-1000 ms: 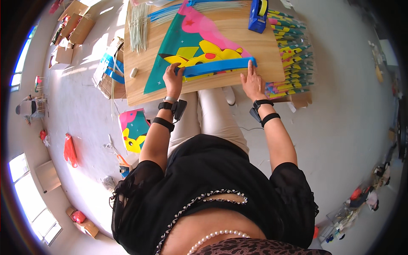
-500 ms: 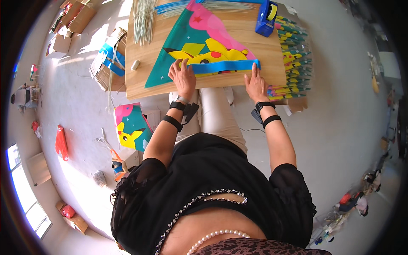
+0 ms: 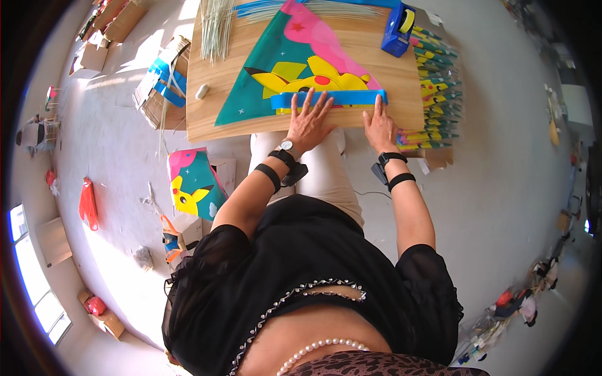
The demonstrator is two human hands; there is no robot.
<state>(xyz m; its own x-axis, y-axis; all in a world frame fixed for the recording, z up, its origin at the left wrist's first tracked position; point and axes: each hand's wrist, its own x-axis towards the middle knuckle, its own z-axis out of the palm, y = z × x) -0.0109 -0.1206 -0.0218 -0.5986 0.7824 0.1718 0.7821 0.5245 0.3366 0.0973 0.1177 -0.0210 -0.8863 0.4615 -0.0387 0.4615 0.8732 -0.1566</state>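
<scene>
Fingers (image 3: 379,108) on blue strip (image 3: 352,98), printed sheet (image 3: 251,100)

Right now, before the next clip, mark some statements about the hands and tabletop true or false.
The left hand, fingers spread, reaches over the long flat blue strip. True.
The right hand touches the strip's left end. False: its index fingertip is at the right end.
A blue tape dispenser stands on the brown wooden table. True.
The bundle of thin pale sticks lies beside the right hand. False: it is at the table's far left.
A small white oblong piece lies left of the triangular green-and-pink sheet. True.
</scene>
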